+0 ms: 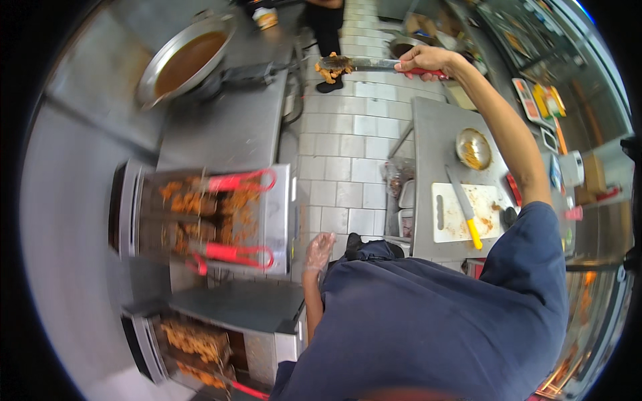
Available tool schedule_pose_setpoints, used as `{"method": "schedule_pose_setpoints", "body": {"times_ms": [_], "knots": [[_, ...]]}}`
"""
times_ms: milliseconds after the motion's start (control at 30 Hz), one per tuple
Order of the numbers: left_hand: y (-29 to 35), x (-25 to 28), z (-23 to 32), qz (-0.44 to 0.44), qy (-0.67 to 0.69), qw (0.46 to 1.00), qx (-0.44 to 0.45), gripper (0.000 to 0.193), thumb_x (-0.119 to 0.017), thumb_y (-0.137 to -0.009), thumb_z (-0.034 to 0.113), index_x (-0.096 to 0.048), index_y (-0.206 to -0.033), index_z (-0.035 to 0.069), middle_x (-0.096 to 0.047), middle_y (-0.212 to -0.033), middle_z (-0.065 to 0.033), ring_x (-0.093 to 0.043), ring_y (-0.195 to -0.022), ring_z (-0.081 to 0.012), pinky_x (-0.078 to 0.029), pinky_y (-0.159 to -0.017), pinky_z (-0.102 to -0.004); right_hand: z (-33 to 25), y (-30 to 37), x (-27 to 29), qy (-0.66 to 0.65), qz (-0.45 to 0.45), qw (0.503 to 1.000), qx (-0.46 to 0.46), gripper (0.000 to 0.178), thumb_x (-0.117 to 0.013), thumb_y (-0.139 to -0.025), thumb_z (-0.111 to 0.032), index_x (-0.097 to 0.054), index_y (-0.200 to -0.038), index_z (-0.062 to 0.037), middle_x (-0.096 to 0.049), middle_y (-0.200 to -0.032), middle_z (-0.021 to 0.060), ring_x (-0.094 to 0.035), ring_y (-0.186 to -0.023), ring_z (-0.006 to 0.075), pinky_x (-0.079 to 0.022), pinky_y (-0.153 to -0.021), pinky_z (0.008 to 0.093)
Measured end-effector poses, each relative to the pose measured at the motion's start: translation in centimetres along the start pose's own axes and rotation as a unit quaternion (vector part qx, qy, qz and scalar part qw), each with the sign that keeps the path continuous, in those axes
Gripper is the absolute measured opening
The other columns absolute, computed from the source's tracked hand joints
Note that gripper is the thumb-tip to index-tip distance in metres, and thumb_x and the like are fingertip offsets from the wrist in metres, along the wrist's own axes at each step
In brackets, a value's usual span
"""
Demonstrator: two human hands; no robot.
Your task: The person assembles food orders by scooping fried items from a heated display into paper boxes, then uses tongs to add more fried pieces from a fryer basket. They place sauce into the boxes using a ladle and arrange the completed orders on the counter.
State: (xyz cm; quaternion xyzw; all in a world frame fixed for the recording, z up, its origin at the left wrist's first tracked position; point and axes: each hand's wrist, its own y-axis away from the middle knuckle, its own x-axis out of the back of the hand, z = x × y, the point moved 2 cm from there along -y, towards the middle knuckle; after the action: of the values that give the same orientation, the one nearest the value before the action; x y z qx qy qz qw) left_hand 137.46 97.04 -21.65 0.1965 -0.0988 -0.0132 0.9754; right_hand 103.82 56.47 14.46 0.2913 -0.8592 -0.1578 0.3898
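Note:
My right hand (422, 63) is stretched far forward and closed round the red handle of a long metal utensil (374, 64). On its dark far end sit crisp orange-brown food pieces (333, 67), held over the tiled floor; the exact kind of tool head is hidden by them. My left hand (321, 250), in a clear plastic glove, is low beside my body with loosely bent fingers and nothing in it. To its left stands a steel fryer (279, 220) holding brown fried pieces, with two red basket handles (237, 254) pointing toward me.
A wide pan of brown liquid (190, 63) stands at the far left. Another fryer (286, 347) is at the lower left. The right-hand steel table (431, 134) bears a metal bowl (473, 148), a white cutting board (449, 224) and a yellow-handled knife (464, 207). A person (326, 30) stands ahead.

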Motion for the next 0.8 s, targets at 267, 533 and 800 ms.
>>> {"method": "schedule_pose_setpoints", "body": {"times_ms": [267,533,800], "knots": [[-24.3,-4.2,13.6,-0.058,0.031,0.995,-0.073,0.027,-0.068,-0.104,0.039,-0.072,-0.104,0.013,-0.063,-0.085,0.0051,-0.052,-0.077,-0.0085,-0.046,-0.072,-0.0283,22.6,1.2,10.6,-0.159,0.118,0.971,-0.136,0.036,-0.071,-0.101,-0.044,-0.068,-0.083,-0.0125,-0.056,-0.066,-0.0055,-0.043,-0.045,0.0053,-0.028,-0.038,0.0257],[-49.6,-7.7,20.2,-0.096,0.046,0.989,0.107,0.031,-0.067,-0.103,0.042,-0.071,-0.113,0.013,-0.059,-0.082,0.0005,-0.053,-0.063,-0.0091,-0.043,-0.051,-0.0266,37.7,-3.0,18.5,-0.294,0.229,0.9,-0.227,0.035,-0.07,-0.102,-0.04,-0.067,-0.083,-0.0112,-0.055,-0.066,-0.0047,-0.043,-0.045,0.0059,-0.03,-0.037,0.0258],[-81.2,-11.4,32.6,-0.141,-0.028,0.983,0.118,0.039,-0.063,-0.105,0.044,-0.067,-0.122,0.009,-0.063,-0.093,-0.0035,-0.057,-0.067,-0.0125,-0.048,-0.054,-0.0287,44.4,-6.2,29.4,-0.394,0.374,0.786,-0.294,0.037,-0.07,-0.101,-0.041,-0.066,-0.083,-0.0089,-0.052,-0.06,-0.0034,-0.042,-0.042,0.0064,-0.029,-0.036,0.0255]]}}
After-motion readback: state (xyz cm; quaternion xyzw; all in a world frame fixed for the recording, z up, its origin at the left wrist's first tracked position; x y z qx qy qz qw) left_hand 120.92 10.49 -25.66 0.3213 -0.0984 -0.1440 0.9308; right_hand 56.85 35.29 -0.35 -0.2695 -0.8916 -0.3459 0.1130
